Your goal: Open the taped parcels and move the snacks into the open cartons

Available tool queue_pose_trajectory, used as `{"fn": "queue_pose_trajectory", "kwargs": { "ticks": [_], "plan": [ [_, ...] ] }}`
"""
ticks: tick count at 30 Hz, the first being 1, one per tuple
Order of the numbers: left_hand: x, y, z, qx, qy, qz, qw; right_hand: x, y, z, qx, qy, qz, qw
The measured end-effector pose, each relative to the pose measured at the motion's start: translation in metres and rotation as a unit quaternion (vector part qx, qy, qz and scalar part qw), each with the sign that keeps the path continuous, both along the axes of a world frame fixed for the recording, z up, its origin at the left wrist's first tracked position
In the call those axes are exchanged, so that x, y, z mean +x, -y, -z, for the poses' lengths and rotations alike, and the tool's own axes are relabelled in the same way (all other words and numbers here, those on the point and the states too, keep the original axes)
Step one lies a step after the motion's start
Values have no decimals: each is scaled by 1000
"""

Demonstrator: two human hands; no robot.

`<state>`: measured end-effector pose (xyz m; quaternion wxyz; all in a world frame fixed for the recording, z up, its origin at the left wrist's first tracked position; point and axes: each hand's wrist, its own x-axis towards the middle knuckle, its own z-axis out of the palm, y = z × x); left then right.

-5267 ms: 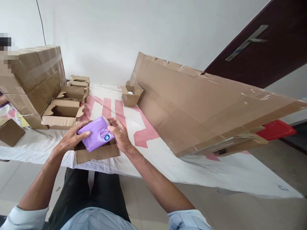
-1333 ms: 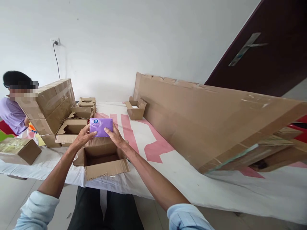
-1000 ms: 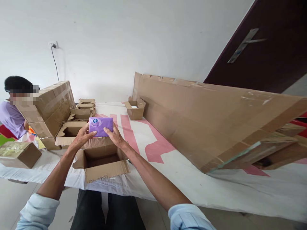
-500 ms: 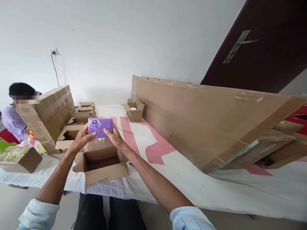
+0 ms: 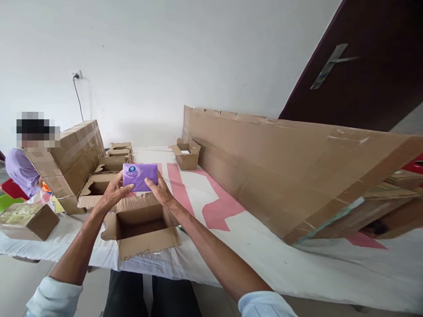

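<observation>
Purple pack (image 5: 140,177) has shifted from low over the open box (image 5: 150,243) to up by its far flap (image 5: 139,201) since the earliest frame, round logo (image 5: 132,169) now upper left, not lower right. I have it by both ends, left hand (image 5: 115,191) and right hand (image 5: 161,190) each in a narrow grip on it. Open box sits on the cloth-covered table (image 5: 238,259), small carton (image 5: 187,163) farther back beside the cardboard panel (image 5: 271,169).

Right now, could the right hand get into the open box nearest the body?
Likely yes: the open box lies close by, flaps spread, though the right hand holds the purple pack.
</observation>
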<state>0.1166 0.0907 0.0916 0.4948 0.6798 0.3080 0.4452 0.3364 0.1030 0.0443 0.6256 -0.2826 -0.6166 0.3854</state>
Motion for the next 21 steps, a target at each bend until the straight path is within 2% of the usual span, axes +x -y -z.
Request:
{"fn": "queue_pose_trajectory", "kwargs": {
  "ticks": [21],
  "plan": [
    [-2,0,5,7,4,-6,1000,-1,2,2,0,-3,-6,1000]
  ]
}}
